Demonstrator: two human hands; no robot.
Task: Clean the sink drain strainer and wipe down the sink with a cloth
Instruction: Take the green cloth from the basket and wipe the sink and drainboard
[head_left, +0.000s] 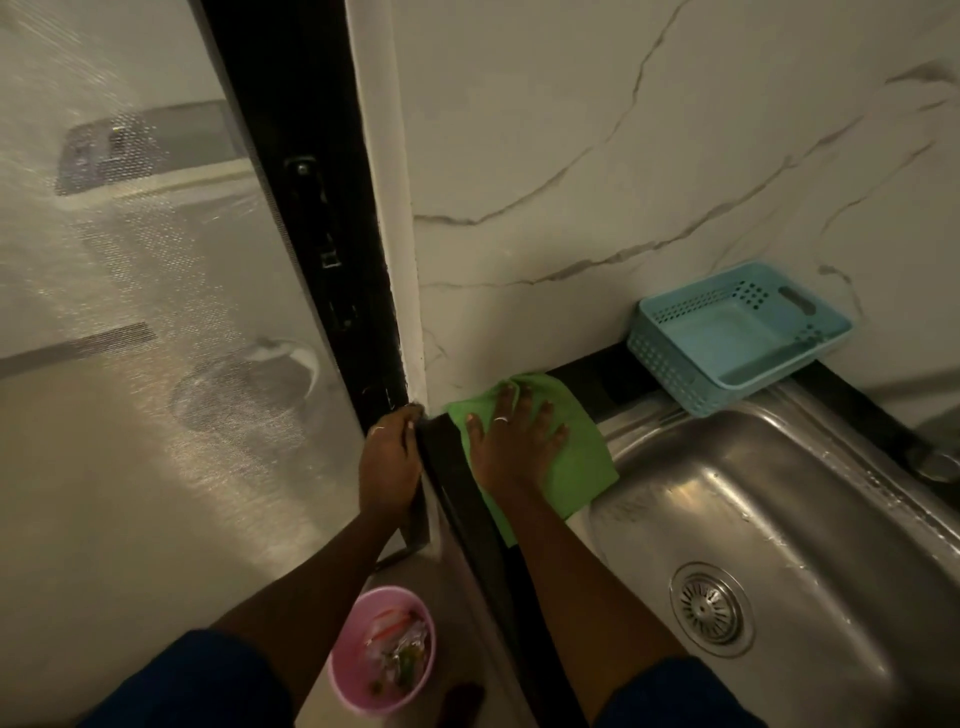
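While right hand (511, 441) presses, cloth (582, 457) underneath

We see an empty blue basket (737, 338) against the marble wall (597, 156). A pink bin (382, 647) with scraps stands on the floor. A mesh door (130, 260) is at left.

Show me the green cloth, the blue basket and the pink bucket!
Green cloth (582, 457): head view, bare part right of the hand.
Blue plastic basket (670, 358): head view, front perforated wall.
Pink plastic bucket (345, 680): head view, left rim.
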